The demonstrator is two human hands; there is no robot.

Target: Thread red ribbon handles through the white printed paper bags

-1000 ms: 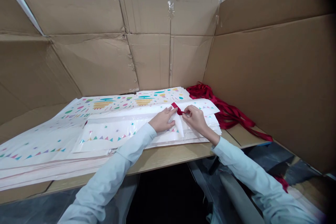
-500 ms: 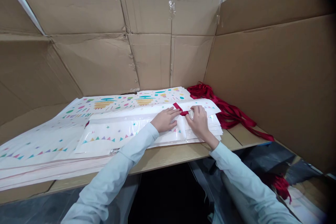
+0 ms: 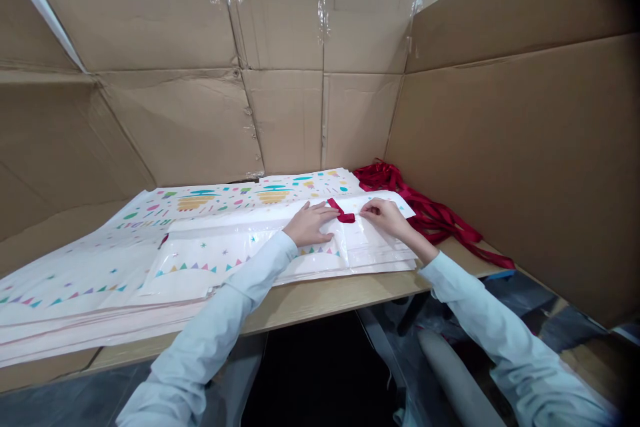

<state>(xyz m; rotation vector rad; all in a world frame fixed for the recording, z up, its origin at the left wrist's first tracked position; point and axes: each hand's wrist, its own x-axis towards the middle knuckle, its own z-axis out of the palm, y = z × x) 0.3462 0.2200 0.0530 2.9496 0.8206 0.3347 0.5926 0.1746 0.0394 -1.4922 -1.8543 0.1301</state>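
My left hand [image 3: 311, 223] lies on a white paper bag [image 3: 235, 250] printed with small coloured triangles, fingers pressed down beside a short red ribbon [image 3: 341, 211] that comes out of the bag's top edge. My right hand [image 3: 384, 216] is just right of that ribbon, fingers pinched together on its end. The bag lies flat on top of a stack of similar white printed bags [image 3: 70, 293] on a wooden table [image 3: 320, 299].
A heap of loose red ribbons [image 3: 430, 213] lies at the back right of the table. Taped cardboard walls [image 3: 280, 100] enclose the table at the back and on both sides. More printed sheets [image 3: 235, 195] lie behind the bag. Dark plastic sheeting shows below the table edge.
My right hand has shifted right and slightly away from me, away from my left hand, with the ribbon end in it. The bag's flap now lies flatter. My left hand has hardly moved.
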